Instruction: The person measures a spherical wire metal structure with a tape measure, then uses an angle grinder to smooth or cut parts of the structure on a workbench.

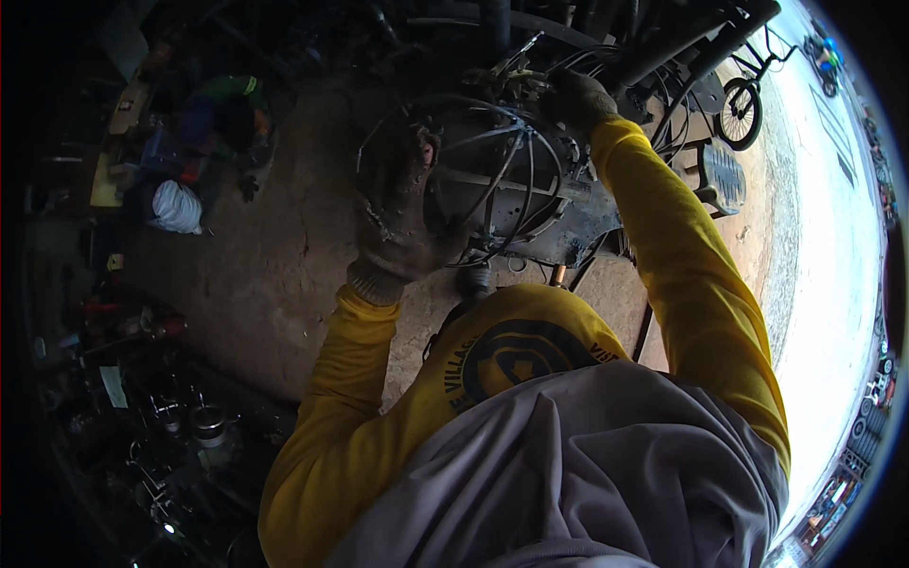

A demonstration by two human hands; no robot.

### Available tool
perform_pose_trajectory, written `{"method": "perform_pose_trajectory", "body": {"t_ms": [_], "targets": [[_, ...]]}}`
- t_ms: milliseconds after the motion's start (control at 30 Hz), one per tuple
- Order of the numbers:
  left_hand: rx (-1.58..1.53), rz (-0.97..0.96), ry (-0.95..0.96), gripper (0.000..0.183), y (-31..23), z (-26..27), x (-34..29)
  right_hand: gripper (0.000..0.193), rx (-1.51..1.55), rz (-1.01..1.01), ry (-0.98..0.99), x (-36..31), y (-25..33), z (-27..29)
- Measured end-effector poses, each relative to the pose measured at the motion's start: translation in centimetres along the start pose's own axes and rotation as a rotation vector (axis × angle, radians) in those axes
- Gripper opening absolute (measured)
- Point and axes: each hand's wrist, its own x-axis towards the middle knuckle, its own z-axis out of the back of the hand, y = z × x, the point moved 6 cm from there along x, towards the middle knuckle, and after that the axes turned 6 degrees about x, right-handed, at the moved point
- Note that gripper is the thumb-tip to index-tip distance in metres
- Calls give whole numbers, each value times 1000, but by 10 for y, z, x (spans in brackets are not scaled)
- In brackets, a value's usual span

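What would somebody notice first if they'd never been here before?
Probably the bright yellow sleeves, reaching up from below toward a round metal cage near the top middle. Then the glaring white street along the right, with a bicycle beside its upper part.

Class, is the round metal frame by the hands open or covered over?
Open: the round metal frame has wide gaps, and what lies behind it shows through them.

Head-worn left fisheye — aimed steeply downward
The wearer's torso (pixel 568 454) is seen closest, from above; the left hand (pixel 402 213), the right hand (pixel 580 98) and a metal-rod cage (pixel 500 177) are framed farther out, above center — the bright roadway (pixel 805 312) is curved along the right rim.
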Motion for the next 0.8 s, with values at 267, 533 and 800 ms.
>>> {"method": "perform_pose_trajectory", "body": {"t_ms": [267,533,800], "targets": [[166,64,52,105,-8,2,-7,49,532,82,-471,-54,-10,30],[21,126,-145,111,-29,-8,15,123,793,583,-521,-202,33,-4],[-235,218,-146,116,-35,-38,30,116,711,324,-529,-198,10,-12]]}}
